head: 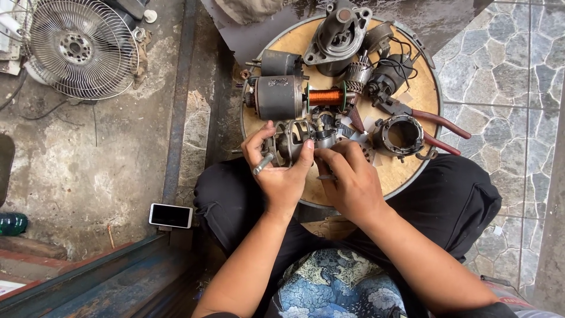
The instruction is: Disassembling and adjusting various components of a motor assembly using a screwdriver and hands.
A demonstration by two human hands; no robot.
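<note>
Nearest, a person's two bare forearms reach forward over dark trousers and a blue patterned shirt. Their left hand [276,171] is closed around a metal motor part [291,141], a ribbed grey housing held at the near edge of a round wooden board [406,171]. A bolt [263,164] sticks out between the fingers of that hand. Their right hand [347,176] has its fingers curled, the fingertips pinching the same part from the right side.

Just beyond the hands, on the board, lies a grey cylinder [279,97] with a copper wire coil [325,97] at its right end. To the right sit a metal ring [403,135] and red-handled pliers [435,126]. Farther back are a smaller dark cylinder [281,62], a grey cast housing [338,35] and a black part with wires [388,73].

On the concrete floor to the left, a white phone [170,215] lies near the person's knee. At the far left stands a fan [79,47] with a wire guard.
</note>
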